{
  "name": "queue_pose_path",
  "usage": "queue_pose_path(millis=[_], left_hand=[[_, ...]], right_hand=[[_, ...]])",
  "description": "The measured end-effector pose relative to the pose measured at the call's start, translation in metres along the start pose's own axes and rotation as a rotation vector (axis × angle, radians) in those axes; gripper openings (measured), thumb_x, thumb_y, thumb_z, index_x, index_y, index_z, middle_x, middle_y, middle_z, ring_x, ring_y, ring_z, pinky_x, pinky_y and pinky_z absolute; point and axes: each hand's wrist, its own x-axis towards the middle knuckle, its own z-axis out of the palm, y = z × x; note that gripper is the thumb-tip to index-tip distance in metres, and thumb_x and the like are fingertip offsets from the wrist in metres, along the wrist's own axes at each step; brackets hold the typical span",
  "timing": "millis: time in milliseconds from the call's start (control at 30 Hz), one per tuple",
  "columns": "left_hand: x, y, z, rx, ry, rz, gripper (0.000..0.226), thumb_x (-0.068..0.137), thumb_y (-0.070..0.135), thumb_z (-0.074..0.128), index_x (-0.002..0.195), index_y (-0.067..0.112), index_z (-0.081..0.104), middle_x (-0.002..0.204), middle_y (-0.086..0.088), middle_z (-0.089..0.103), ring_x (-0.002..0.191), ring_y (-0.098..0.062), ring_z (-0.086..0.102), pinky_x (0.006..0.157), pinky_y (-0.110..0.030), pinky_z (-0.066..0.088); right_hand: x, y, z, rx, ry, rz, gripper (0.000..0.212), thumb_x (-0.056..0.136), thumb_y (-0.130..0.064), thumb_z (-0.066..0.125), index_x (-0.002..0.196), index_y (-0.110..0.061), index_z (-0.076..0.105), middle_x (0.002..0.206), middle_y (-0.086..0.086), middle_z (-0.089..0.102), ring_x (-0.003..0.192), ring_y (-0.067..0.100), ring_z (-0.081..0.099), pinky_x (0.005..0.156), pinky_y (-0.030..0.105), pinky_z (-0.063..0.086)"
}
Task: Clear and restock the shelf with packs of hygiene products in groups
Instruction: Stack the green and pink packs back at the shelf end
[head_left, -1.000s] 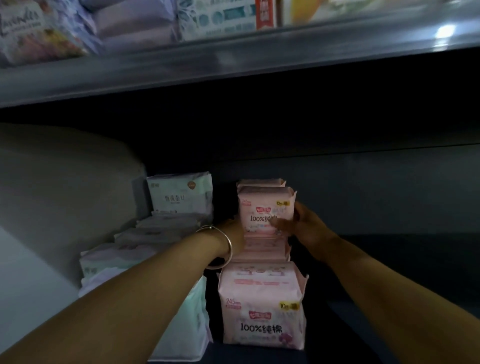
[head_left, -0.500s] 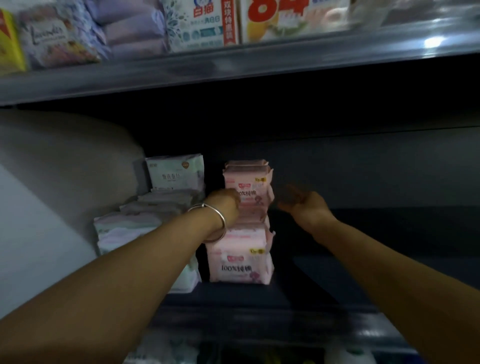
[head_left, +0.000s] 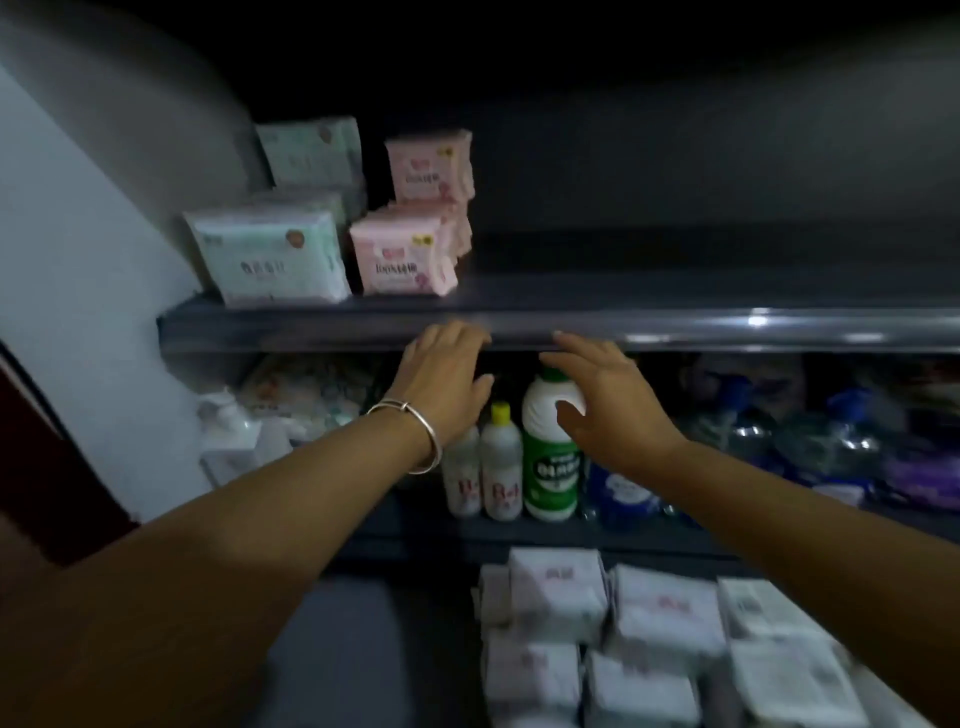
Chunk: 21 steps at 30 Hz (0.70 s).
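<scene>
Head view is showing both hands hovering in front of the dark metal shelf. Left hand, wearing a silver bangle, is holding nothing, fingers loosely spread. Right hand is reaching forward empty, fingers wide, before a green-labelled white bottle. Pink plastic packs and pale green plastic packs are sitting side by side at the shelf's left end.

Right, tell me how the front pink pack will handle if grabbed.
The front pink pack looks soft and puffy, so probably light and squashy. Its film wrapper may be a bit slippery. It stands upright on the shelf, so a push might tip it.
</scene>
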Motion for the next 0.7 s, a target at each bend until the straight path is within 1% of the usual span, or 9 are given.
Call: queue_pose_path(millis=[133, 233, 300, 400, 467, 533, 633, 700], left_hand=[[-0.048, 0.025, 0.048, 0.022, -0.187, -0.004, 0.049, 0.088, 0.032, 0.057, 0.133, 0.019, 0.042, 0.135, -0.002, 0.042, 0.125, -0.023, 0.037, 0.099, -0.031, 0.028], [-0.068, 0.038, 0.081, 0.019, -0.379, 0.021, 0.059, 0.088, 0.039, 0.059, 0.138, 0.018, 0.036, 0.138, -0.005, 0.039, 0.129, -0.024, 0.034, 0.101, -0.033, 0.028], [-0.074, 0.042, 0.100, 0.019, -0.507, 0.035, 0.069, 0.085, 0.044, 0.062, 0.141, 0.018, 0.031, 0.141, -0.005, 0.035, 0.131, -0.024, 0.032, 0.104, -0.034, 0.028], [-0.074, 0.040, 0.131, 0.042, -0.655, 0.030, 0.088, 0.077, 0.050, 0.069, 0.145, 0.017, 0.023, 0.147, -0.006, 0.027, 0.136, -0.025, 0.027, 0.111, -0.036, 0.024], [-0.074, 0.039, 0.149, 0.099, -0.734, 0.041, 0.101, 0.073, 0.053, 0.071, 0.148, 0.015, 0.015, 0.152, -0.007, 0.020, 0.140, -0.026, 0.021, 0.115, -0.038, 0.019], [-0.072, 0.041, 0.163, 0.142, -0.801, 0.061, 0.109, 0.071, 0.053, 0.072, 0.150, 0.014, 0.008, 0.156, -0.006, 0.011, 0.143, -0.026, 0.013, 0.117, -0.039, 0.013], [-0.071, 0.043, 0.183, 0.150, -0.908, 0.060, 0.115, 0.070, 0.050, 0.075, 0.151, 0.013, 0.000, 0.158, -0.006, 0.007, 0.145, -0.025, 0.009, 0.118, -0.041, 0.011], [-0.073, 0.044, 0.196, 0.154, -0.965, 0.051, 0.120, 0.070, 0.047, 0.077, 0.150, 0.013, -0.005, 0.157, -0.007, 0.007, 0.144, -0.027, 0.010, 0.118, -0.044, 0.012]], right_hand=[[-0.064, 0.030, 0.023, -0.050, -0.213, 0.048, 0.060, 0.087, -0.018, 0.061, 0.143, -0.016, 0.038, 0.152, 0.004, 0.032, 0.137, 0.025, 0.029, 0.111, 0.035, 0.025], [-0.096, 0.051, 0.036, -0.075, -0.411, 0.103, 0.062, 0.087, -0.027, 0.064, 0.142, -0.014, 0.038, 0.147, 0.007, 0.039, 0.132, 0.028, 0.035, 0.107, 0.037, 0.032], [-0.109, 0.064, 0.045, -0.128, -0.564, 0.173, 0.074, 0.085, -0.035, 0.067, 0.145, -0.014, 0.030, 0.150, 0.007, 0.033, 0.135, 0.028, 0.030, 0.110, 0.040, 0.031], [-0.122, 0.082, 0.061, -0.171, -0.733, 0.293, 0.095, 0.078, -0.044, 0.071, 0.150, -0.019, 0.015, 0.156, 0.003, 0.020, 0.141, 0.029, 0.020, 0.114, 0.049, 0.022], [-0.131, 0.094, 0.072, -0.196, -0.802, 0.330, 0.105, 0.074, -0.045, 0.074, 0.151, -0.021, 0.007, 0.158, 0.001, 0.012, 0.143, 0.032, 0.014, 0.113, 0.053, 0.018], [-0.137, 0.105, 0.081, -0.199, -0.851, 0.356, 0.112, 0.072, -0.042, 0.077, 0.151, -0.021, 0.001, 0.158, 0.002, 0.009, 0.144, 0.033, 0.010, 0.114, 0.054, 0.016], [-0.142, 0.120, 0.099, -0.181, -0.885, 0.380, 0.116, 0.069, -0.038, 0.080, 0.151, -0.019, 0.000, 0.157, 0.003, 0.013, 0.142, 0.032, 0.012, 0.116, 0.049, 0.020], [-0.143, 0.126, 0.111, -0.192, -0.861, 0.377, 0.111, 0.070, -0.035, 0.080, 0.150, -0.019, 0.006, 0.154, 0.003, 0.020, 0.140, 0.030, 0.017, 0.115, 0.045, 0.025]])
